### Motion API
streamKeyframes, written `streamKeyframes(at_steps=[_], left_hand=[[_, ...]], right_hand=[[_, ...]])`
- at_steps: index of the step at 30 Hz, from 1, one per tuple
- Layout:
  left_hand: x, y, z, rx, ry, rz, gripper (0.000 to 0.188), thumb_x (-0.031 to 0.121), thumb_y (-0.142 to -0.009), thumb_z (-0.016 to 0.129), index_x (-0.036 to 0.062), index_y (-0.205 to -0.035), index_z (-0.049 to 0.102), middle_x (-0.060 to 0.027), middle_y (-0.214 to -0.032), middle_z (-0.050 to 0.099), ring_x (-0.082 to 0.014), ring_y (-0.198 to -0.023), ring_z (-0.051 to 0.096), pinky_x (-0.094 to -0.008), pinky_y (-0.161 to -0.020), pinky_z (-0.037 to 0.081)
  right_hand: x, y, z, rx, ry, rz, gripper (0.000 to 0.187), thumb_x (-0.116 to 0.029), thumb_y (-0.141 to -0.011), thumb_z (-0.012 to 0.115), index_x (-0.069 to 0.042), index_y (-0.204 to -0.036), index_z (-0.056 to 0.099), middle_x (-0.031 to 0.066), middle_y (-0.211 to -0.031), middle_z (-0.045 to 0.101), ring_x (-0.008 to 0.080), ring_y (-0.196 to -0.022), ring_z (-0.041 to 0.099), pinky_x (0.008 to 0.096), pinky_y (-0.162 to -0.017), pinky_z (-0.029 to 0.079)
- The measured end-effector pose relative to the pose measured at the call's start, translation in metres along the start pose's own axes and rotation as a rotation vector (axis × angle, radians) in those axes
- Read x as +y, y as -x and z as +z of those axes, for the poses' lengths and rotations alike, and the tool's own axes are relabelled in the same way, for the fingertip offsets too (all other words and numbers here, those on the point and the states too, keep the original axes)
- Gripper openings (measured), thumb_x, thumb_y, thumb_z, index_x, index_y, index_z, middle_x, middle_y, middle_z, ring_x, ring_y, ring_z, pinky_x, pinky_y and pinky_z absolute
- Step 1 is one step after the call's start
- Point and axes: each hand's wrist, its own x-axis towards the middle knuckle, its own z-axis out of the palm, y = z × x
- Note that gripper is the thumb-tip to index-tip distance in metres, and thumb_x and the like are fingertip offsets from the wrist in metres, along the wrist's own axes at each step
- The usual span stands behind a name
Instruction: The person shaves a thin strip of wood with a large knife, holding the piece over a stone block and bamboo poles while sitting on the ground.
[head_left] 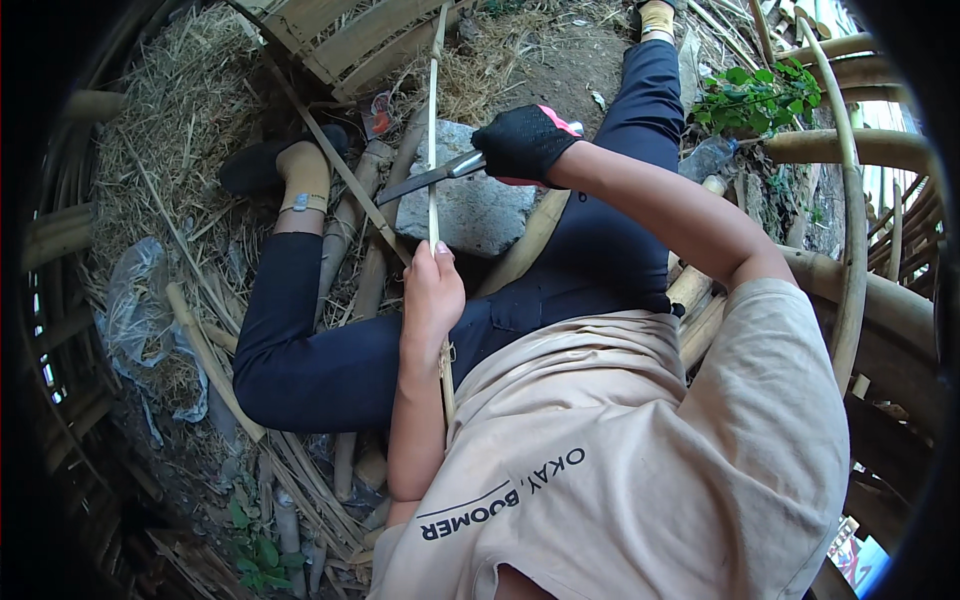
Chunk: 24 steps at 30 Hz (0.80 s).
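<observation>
My bare left hand (433, 290) is closed around a long, pale bamboo strip (433, 110). The strip runs away from me past a rough grey stone block (485, 215), and its near end lies along my left forearm. In a black and pink glove, my right hand (530, 146) grips the handle of a large knife (408, 186). Its blade points left and crosses the strip over the left part of the block. Whether the edge bites into the strip is too small to tell.
Bamboo poles (372, 275) lie on the ground between my legs. Crumpled clear plastic (145, 310) rests on dry straw (180, 130) at left. Far right are a green plant (755, 100), a plastic bottle (708, 155) and a bamboo frame (850, 150). A slatted panel (345, 45) stands ahead.
</observation>
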Motion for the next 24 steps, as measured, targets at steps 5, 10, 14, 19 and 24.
streamKeyframes(at_steps=[5,10,14,19,24], left_hand=[[-0.006,-0.002,-0.002,-0.030,0.038,0.042,0.034,0.023,-0.107,0.043,-0.0044,-0.098,0.061,-0.0274,-0.084,0.067,-0.0471,-0.083,0.067,-0.0532,-0.075,0.049],[-0.006,-0.005,0.001,-0.030,0.030,0.062,0.034,0.025,-0.108,0.041,-0.0016,-0.098,0.059,-0.0170,-0.077,0.063,-0.0316,-0.072,0.062,-0.0449,-0.067,0.048],[-0.023,-0.013,-0.002,-0.028,0.019,-0.052,0.035,0.028,-0.109,0.039,0.0011,-0.097,0.058,-0.0082,-0.071,0.059,-0.0175,-0.062,0.058,-0.0377,-0.060,0.047],[0.004,0.000,0.004,0.011,-0.085,0.000,0.035,0.026,-0.108,0.039,-0.0011,-0.098,0.058,-0.0207,-0.079,0.063,-0.0383,-0.074,0.061,-0.0502,-0.069,0.046],[-0.001,0.002,0.001,0.021,-0.152,-0.032,0.033,0.024,-0.108,0.039,-0.0035,-0.102,0.056,-0.0319,-0.093,0.064,-0.0544,-0.092,0.058,-0.0617,-0.082,0.042]], right_hand=[[0.005,0.006,-0.006,-0.007,-0.008,-0.023,0.023,-0.022,-0.083,0.059,-0.016,-0.093,0.079,0.0156,-0.087,0.075,0.0362,-0.083,0.074,0.0478,-0.073,0.059],[0.017,-0.002,0.003,-0.024,-0.030,0.050,0.023,-0.023,-0.082,0.060,-0.014,-0.093,0.079,0.0157,-0.087,0.075,0.0359,-0.083,0.074,0.0471,-0.073,0.059],[-0.001,-0.005,0.013,0.014,-0.061,0.064,0.018,-0.023,-0.080,0.064,-0.014,-0.089,0.077,0.0162,-0.082,0.073,0.0370,-0.080,0.073,0.0470,-0.073,0.059],[0.018,-0.009,0.010,-0.047,-0.049,0.017,0.021,-0.026,-0.082,0.064,-0.013,-0.090,0.078,0.0142,-0.084,0.075,0.0351,-0.080,0.074,0.0462,-0.070,0.059],[-0.015,0.002,-0.001,-0.034,-0.014,-0.073,0.020,-0.025,-0.083,0.063,-0.013,-0.091,0.079,0.0132,-0.084,0.075,0.0347,-0.079,0.075,0.0461,-0.069,0.059]])
